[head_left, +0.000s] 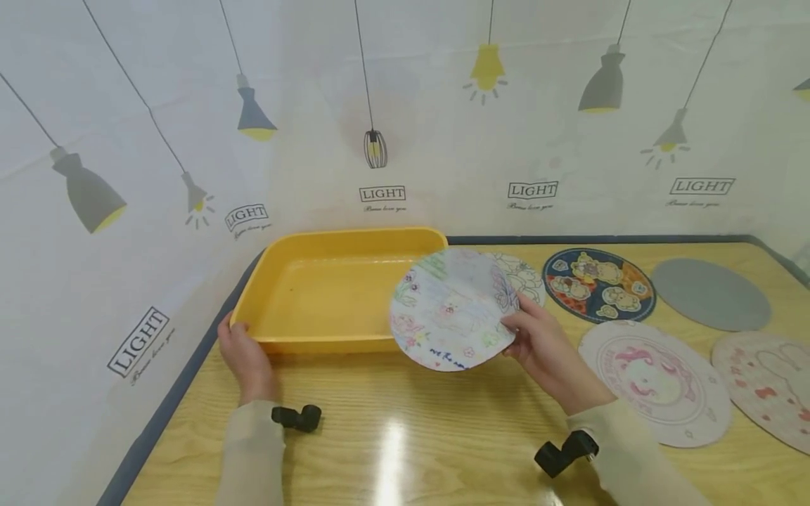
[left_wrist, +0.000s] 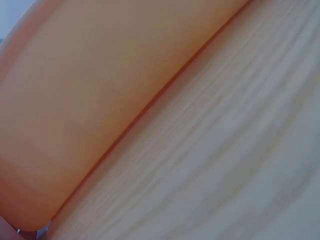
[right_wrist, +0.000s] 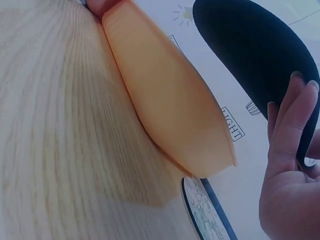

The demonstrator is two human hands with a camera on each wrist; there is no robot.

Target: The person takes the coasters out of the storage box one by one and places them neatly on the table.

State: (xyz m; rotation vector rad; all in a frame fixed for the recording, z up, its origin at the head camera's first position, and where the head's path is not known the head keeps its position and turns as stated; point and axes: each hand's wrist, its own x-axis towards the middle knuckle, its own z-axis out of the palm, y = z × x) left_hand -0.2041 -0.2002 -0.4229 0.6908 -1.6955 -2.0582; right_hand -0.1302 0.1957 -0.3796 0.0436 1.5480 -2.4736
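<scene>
A yellow plastic tray (head_left: 329, 345) stands at the back left of the wooden table. My left hand (head_left: 248, 362) grips its front left corner; in the left wrist view the tray's outer wall (left_wrist: 100, 85) fills the upper left. Between thumb and fingers my right hand (head_left: 547, 344) pinches a round placemat (head_left: 443, 316) by its right edge. Its white face has coloured-pencil drawings and handwriting. The right wrist view shows its black underside (right_wrist: 250, 50) raised above the table, with several fingers of the right hand (right_wrist: 290, 190) spread against it. The mat overlaps the tray's right end in the head view.
Behind the held mat lies another line-drawn round mat (head_left: 528, 277). To the right are a dark blue mat with cartoon figures (head_left: 598, 284), a plain grey one (head_left: 711, 295), a pink-figured one (head_left: 652, 383) and a bow-patterned one (head_left: 768, 390). A lamp-printed wall covering (head_left: 443, 154) rises behind.
</scene>
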